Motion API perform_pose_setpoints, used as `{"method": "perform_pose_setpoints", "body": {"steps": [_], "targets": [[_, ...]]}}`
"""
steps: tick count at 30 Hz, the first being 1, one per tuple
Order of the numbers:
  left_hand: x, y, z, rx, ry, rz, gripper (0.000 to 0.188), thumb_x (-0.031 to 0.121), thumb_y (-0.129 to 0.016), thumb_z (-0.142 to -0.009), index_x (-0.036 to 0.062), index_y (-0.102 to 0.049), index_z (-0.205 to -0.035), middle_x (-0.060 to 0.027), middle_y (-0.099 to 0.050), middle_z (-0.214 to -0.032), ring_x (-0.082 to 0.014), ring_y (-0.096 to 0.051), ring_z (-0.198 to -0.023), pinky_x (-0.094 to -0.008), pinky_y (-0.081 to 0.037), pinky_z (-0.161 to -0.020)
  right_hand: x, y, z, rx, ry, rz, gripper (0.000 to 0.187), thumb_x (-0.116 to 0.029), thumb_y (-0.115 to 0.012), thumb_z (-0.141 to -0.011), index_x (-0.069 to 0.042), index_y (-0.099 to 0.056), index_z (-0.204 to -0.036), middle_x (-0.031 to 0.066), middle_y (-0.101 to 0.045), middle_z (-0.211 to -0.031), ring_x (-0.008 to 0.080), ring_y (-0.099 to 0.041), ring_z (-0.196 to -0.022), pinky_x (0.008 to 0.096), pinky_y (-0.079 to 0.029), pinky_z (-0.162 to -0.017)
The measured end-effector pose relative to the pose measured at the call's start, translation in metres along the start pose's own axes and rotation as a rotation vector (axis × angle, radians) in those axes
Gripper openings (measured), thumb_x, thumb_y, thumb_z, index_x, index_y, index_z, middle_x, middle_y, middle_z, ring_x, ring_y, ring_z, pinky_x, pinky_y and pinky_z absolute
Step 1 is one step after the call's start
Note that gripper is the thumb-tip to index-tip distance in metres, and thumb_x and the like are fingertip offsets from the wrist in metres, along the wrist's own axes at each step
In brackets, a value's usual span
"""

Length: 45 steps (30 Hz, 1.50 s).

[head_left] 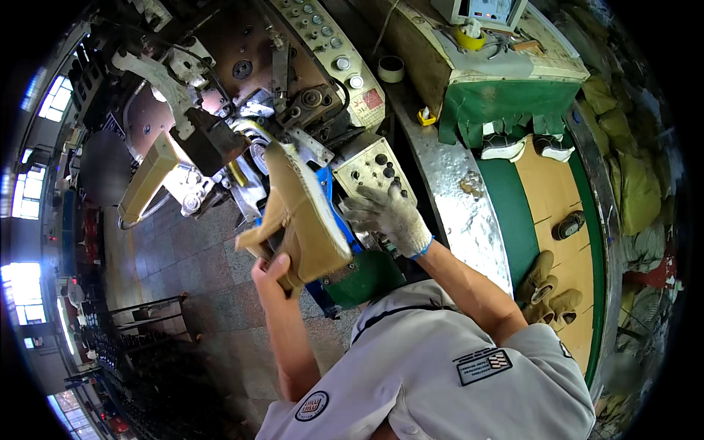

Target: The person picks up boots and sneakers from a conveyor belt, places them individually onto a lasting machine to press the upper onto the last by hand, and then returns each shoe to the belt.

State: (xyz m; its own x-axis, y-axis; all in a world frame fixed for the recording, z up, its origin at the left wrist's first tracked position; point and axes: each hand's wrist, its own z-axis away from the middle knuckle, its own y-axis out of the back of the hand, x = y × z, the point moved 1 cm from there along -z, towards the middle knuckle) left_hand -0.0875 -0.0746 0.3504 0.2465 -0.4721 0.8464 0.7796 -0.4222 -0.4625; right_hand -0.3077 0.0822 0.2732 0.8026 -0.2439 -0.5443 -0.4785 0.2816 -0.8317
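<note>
My bare left hand (273, 277) grips a tan boot upper (304, 220) by its ankle part, thumb on the outside. The boot lies tilted, its pale underside edge facing right and its toe end against the metal head of a machine (257, 143). My right hand (389, 218), in a whitish knitted glove, is open with fingers spread, just right of the boot. It overlaps a small control panel with dark knobs (374, 167); I cannot tell whether the fingers touch it. Blue parts (326, 187) of the machine show between boot and glove.
At right, a bench with a metal edge (469, 213) carries a green surface with tan boards, where several tan boots (539, 282) and black-and-white shoes (506, 147) stand. A yellow bowl (470, 37) sits on the cabinet above. A panel of gauges (323, 31) runs along the machine's top.
</note>
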Motion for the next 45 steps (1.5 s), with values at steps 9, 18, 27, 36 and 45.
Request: {"method": "perform_pose_setpoints", "body": {"steps": [9, 18, 27, 36, 45], "targets": [[-0.111, -0.007, 0.005, -0.249, 0.383, -0.069, 0.055, 0.019, -0.073, -0.085, -0.0072, -0.059, -0.132, -0.0132, -0.069, -0.120, -0.0238, -0.070, -0.103, -0.0351, -0.057, -0.086, -0.032, -0.040, 0.001, 0.047, 0.155, -0.492, 0.073, -0.059, -0.055, -0.098, -0.009, -0.049, -0.151, 0.0196, -0.063, -0.139, 0.0334, -0.068, -0.117, 0.0473, -0.054, -0.105], [-0.089, -0.131, -0.020, -0.769, 0.105, -0.055, 0.073, 0.005, -0.054, -0.080, -0.0079, -0.045, -0.151, -0.0219, -0.054, -0.151, -0.0317, -0.049, -0.142, -0.0438, -0.034, -0.120, -0.079, 0.016, 0.078, 0.006, 0.243, -0.469, 0.066, -0.040, -0.060, -0.096, -0.002, -0.050, -0.148, 0.0224, -0.065, -0.134, 0.0351, -0.070, -0.114, 0.0475, -0.056, -0.102], [-0.194, -0.252, -0.032, -0.728, 0.227, -0.428, 0.045, 0.029, -0.071, -0.099, -0.0074, -0.068, -0.125, -0.0085, -0.072, -0.111, -0.0133, -0.060, -0.099, -0.0272, -0.046, -0.092, -0.111, 0.122, 0.139, 0.442, 0.406, -0.111, 0.056, -0.034, -0.067, -0.095, 0.004, -0.059, -0.135, 0.0170, -0.072, -0.114, 0.0215, -0.074, -0.092, 0.0353, -0.062, -0.079], [-0.219, -0.176, -0.052, -0.445, -0.434, -1.551, 0.039, 0.019, -0.072, -0.095, -0.0056, -0.065, -0.124, -0.0250, -0.068, -0.125, -0.0427, -0.064, -0.116, -0.0468, -0.051, -0.098, -0.199, 0.375, 0.303, 1.284, -0.408, 1.110, 0.071, -0.064, -0.068, -0.088, -0.001, -0.072, -0.120, 0.0186, -0.075, -0.111, 0.0284, -0.073, -0.095, 0.0381, -0.056, -0.088], [-0.184, -0.064, -0.017, -0.485, -0.757, -2.055, 0.027, 0.019, -0.058, -0.102, -0.0052, -0.065, -0.112, -0.0187, -0.067, -0.118, -0.0393, -0.058, -0.122, -0.0547, -0.041, -0.107, -0.189, 0.512, 0.330, 1.091, -1.371, 1.581, 0.040, -0.036, -0.062, -0.093, -0.005, -0.077, -0.114, 0.0208, -0.073, -0.122, 0.0366, -0.071, -0.113, 0.0525, -0.059, -0.086]]}}
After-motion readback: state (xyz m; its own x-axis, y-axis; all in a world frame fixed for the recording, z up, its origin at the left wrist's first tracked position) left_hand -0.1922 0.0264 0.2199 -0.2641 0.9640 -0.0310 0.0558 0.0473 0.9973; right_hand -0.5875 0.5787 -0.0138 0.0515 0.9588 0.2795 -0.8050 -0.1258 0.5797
